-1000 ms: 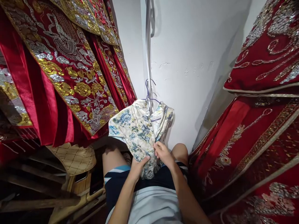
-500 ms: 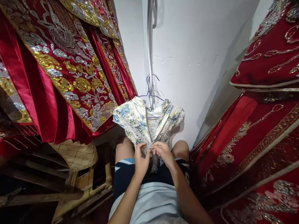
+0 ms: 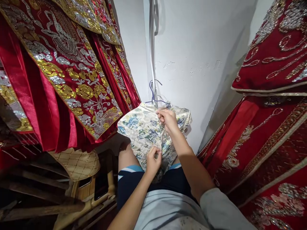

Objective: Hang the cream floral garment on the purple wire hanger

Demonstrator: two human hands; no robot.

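A cream blouse with blue and green flowers (image 3: 141, 132) hangs on a purple hanger (image 3: 152, 91) in front of my lap. My right hand (image 3: 168, 120) pinches the blouse's front edge up near the collar, just under the hanger. Lower down, my left hand (image 3: 153, 159) is closed on the same front edge, thumb and fingertips together. Between the two hands the front edge runs nearly straight, and the two front sides lie close together. The blouse's lower end bunches over my dark shorts (image 3: 131, 182).
Red costumes with gold and silver sequins (image 3: 79, 86) hang at the left; more red embroidered cloth (image 3: 240, 127) is at the right. A white wall (image 3: 189, 41) with a vertical strip (image 3: 150, 41) stands ahead. A bamboo chair (image 3: 79, 204) holds a dark phone (image 3: 101, 185) at lower left.
My right hand has risen from beside my left hand to the collar. The blouse's open neckline has been drawn together. My left hand has stayed low, shifting slightly right.
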